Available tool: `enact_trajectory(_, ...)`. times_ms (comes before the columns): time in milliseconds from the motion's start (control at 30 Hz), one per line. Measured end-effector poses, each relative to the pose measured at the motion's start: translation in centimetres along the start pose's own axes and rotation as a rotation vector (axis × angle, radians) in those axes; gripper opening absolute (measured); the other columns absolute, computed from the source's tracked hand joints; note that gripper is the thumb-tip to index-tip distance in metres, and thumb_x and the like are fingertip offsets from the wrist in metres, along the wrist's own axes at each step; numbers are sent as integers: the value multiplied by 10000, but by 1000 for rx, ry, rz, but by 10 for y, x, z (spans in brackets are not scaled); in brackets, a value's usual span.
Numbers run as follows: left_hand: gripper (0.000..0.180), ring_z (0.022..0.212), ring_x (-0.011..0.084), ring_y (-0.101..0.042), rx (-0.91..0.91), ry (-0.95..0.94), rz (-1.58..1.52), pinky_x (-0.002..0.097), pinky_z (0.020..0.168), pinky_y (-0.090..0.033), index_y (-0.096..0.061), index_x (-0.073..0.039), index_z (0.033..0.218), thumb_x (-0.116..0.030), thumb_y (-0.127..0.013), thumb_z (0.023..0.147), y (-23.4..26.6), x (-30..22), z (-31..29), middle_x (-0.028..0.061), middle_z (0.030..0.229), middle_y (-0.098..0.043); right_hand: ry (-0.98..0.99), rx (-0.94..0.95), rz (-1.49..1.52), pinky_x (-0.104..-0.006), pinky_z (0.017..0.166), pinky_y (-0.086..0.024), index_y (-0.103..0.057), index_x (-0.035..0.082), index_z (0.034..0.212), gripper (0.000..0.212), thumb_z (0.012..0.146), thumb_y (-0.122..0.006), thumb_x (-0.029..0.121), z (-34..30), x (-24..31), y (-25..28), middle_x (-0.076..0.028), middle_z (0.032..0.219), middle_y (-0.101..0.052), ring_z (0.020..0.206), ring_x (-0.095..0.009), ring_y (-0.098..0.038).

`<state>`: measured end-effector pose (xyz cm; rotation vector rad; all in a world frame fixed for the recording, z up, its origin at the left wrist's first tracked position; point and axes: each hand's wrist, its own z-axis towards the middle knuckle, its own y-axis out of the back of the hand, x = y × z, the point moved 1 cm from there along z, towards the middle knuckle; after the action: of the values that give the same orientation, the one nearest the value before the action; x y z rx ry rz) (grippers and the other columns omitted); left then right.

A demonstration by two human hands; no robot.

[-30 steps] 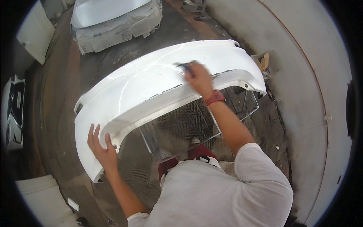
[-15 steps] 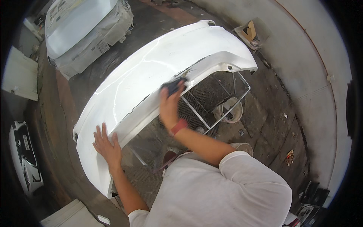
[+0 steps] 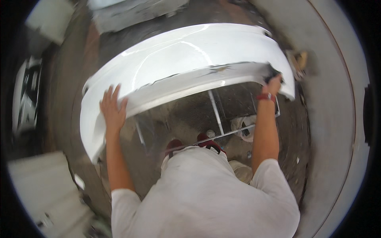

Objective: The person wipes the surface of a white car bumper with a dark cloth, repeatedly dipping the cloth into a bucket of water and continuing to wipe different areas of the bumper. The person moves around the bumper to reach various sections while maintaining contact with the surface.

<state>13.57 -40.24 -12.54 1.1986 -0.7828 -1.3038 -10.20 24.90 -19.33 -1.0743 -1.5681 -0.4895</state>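
A large white car bumper (image 3: 170,49) lies across the view in front of me, resting on a metal frame stand (image 3: 214,109). Dark cracked and scuffed marks (image 3: 218,70) run along its lower ridge. My left hand (image 3: 113,112) lies flat on the bumper's left end with its fingers spread. At the right end, my right hand (image 3: 273,85) is closed on a soft-looking black cloth (image 3: 271,72), pressed against the bumper's inner curve; blur hides the cloth's exact kind. A red band circles my right wrist.
Under the stand's right side is a white bucket (image 3: 243,131), with another pale bucket (image 3: 241,171) beside me. A paper-covered panel (image 3: 135,14) stands beyond the bumper. An open carton (image 3: 298,62) sits by the right wall (image 3: 331,119). Another white car part (image 3: 27,95) is at left.
My right hand has slid the black cloth from the bumper's middle to its right end. My left hand stays on the left end. The whole view has turned, so the bumper lies more level.
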Motion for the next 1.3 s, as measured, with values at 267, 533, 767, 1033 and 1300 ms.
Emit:
enact_trajectory(267, 688, 1624, 446, -252, -167, 64, 0, 740, 1288, -81, -467, -230, 1651, -558, -607, 1062, -30, -106, -9, 162, 1723, -377, -194, 686, 33, -397, 860, -603, -659, -1, 1264, 297, 1108, -657, 252, -109, -44, -6, -137, 1238, -744, 1031, -247, -730)
enact_trajectory(533, 715, 1604, 332, -366, -93, -320, -227, 597, 1339, -198, -485, -273, 1640, -386, -741, 983, -45, -205, 26, 117, 1701, -453, 158, 975, -290, -345, 877, -642, -703, -28, 1308, 373, 1056, -734, 245, -194, 82, -60, -155, 1162, -775, 1008, -230, -765)
enact_trajectory(767, 718, 1606, 335, -362, -191, -110, -246, 559, 1341, -220, -562, -300, 1581, -361, -809, 909, -26, -99, 6, 104, 1716, -436, 955, 1507, -887, -437, 801, -569, -735, -46, 1114, 391, 1071, -666, 337, -413, 2, -156, -220, 906, -761, 870, -336, -756)
enact_trajectory(1033, 785, 1613, 382, -340, -95, 461, 233, 688, 1301, -182, -429, -302, 1674, -492, -736, 978, 21, 101, -91, 155, 1723, -412, 1320, 1733, -345, -501, 947, -546, -700, 51, 1148, 348, 922, -808, 293, -632, -98, -164, -181, 1187, -651, 1124, -411, -620)
enact_trajectory(1300, 561, 1460, 399, -545, -479, 834, -204, 520, 1225, -421, -545, 15, 1544, -330, -618, 1107, 32, 159, -277, 260, 1567, -566, 1485, 1967, -415, -526, 1326, -271, -586, 79, 1520, 616, 978, -754, 318, -669, -190, -97, -141, 1674, -427, 1594, -359, -334)
